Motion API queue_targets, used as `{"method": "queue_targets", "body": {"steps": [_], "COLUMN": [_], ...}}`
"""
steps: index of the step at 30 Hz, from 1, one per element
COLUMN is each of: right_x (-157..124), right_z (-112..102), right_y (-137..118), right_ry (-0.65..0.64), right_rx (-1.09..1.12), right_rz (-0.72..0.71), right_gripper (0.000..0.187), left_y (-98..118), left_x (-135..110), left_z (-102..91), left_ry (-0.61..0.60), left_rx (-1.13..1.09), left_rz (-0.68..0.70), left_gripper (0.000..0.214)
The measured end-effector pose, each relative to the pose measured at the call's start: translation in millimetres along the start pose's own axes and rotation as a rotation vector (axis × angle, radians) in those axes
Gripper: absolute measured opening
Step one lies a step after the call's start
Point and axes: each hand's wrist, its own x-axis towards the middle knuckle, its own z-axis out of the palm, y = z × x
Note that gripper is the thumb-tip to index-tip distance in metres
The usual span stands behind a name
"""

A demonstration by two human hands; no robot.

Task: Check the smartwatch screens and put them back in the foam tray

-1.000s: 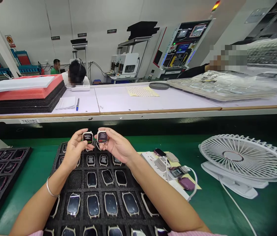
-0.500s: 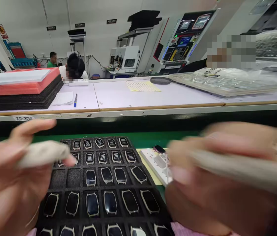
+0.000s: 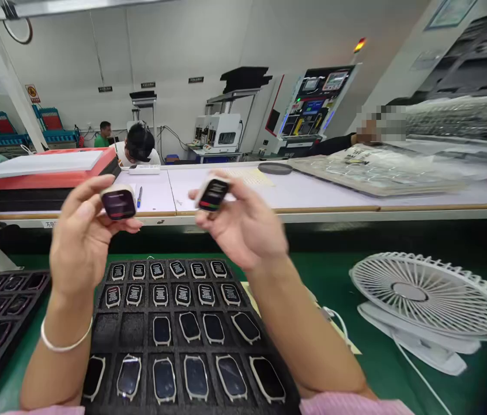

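My left hand (image 3: 85,230), with a white bangle on its wrist, grips a smartwatch (image 3: 119,203) without a strap, its dark screen facing me. Another strapless smartwatch (image 3: 212,194) is pinched in my right hand (image 3: 249,227); its screen is lit with white text and a strip of red and green. Both hands are raised above a black foam tray (image 3: 174,340). Watch bodies fill most of its pockets: the two far rows show lit text, the nearer ones dark screens. Two pockets at the left of the third row hold nothing.
A second tray (image 3: 7,334) of watches lies at the left. At the right stands a white fan (image 3: 425,294) with a cable. Across the far bench (image 3: 208,199) are stacked foam sheets (image 3: 44,178), a pen (image 3: 140,197) and a plastic-wrapped tray (image 3: 355,173). Other people sit or reach beyond.
My blurred hands have moved away from the camera, up and inward over the tray. The watches in them now show their screens. The view has tilted and takes in the fan and second tray.
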Motion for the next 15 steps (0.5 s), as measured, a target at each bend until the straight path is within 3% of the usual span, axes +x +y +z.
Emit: {"method": "queue_targets", "body": {"steps": [2,5,8,15], "right_x": [21,48,60,59], "right_z": [6,6,1,-2], "right_y": [8,26,38,41], "right_ry": [-0.025,-0.005,-0.001,-0.030], "right_rx": [0.097,0.114,0.079,-0.031], "right_rz": [0.121,0.226,0.209,0.130], "right_gripper": [0.019,0.018,0.017,0.019], "left_y": [-6,-20,-32,-49], "left_x": [10,14,14,18], "left_z": [-1.5,-9.3,-16.8,-20.2], "left_ry": [-0.007,-0.023,-0.040,0.011], "left_rx": [0.000,0.018,0.036,0.054], "left_rz": [0.007,-0.093,-0.168,-0.211], "left_gripper": [0.027,0.034,0.038,0.037]}}
